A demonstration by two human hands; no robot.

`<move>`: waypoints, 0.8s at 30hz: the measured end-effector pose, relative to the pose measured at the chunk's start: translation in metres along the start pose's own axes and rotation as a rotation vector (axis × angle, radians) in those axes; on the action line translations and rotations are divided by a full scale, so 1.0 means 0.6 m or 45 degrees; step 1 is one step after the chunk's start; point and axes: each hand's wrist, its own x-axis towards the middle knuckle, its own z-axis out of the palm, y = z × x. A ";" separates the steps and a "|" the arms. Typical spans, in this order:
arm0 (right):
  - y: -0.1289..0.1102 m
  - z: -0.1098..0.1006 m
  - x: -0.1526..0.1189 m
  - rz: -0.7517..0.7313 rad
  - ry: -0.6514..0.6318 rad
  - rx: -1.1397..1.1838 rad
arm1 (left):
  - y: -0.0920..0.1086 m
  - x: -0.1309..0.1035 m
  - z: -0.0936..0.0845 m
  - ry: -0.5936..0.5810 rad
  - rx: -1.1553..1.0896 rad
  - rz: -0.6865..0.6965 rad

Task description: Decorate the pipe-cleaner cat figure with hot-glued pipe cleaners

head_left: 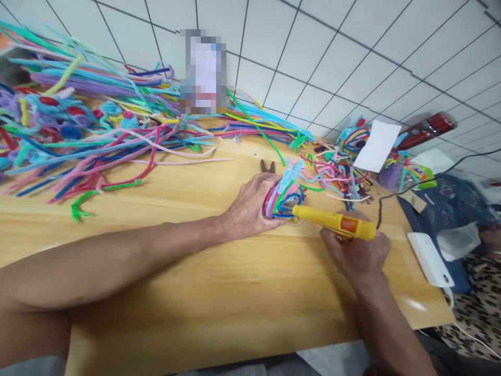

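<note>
My left hand (252, 204) is wrapped round a small rounded craft piece (285, 198) covered in coloured pipe cleaners, with a light blue part sticking up on top. In my right hand (358, 250) is a yellow glue gun (332, 220), gripped by its handle. The gun points left, and its nozzle meets or nearly meets the blue strands on the piece's right side; I cannot tell if they touch. A dark cable runs from the gun's back end to the right. Just behind my left hand lies a dark forked thing (268, 166).
Long pipe cleaners (102, 99) heap along the table's left and back. Short scraps (340, 172) lie at the back right, near a white paper (377, 146) and a red cylinder (426, 130). A white power bank-like box (430, 259) sits at the right edge, by another person's patterned clothing (469, 324).
</note>
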 end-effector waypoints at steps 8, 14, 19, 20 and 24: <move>-0.001 -0.001 -0.002 -0.046 0.030 -0.056 | 0.006 0.002 -0.003 -0.029 0.005 -0.038; -0.001 0.003 0.002 -0.127 0.089 -0.138 | 0.001 0.000 -0.002 -0.005 0.002 0.033; -0.003 0.006 0.010 -0.367 0.275 -0.197 | 0.001 0.000 -0.004 0.003 0.017 0.061; -0.003 0.006 0.010 -0.381 0.281 -0.204 | 0.001 -0.001 -0.004 0.006 0.012 0.066; 0.001 0.005 0.007 -0.340 0.219 -0.209 | -0.001 -0.001 -0.002 0.012 0.004 0.064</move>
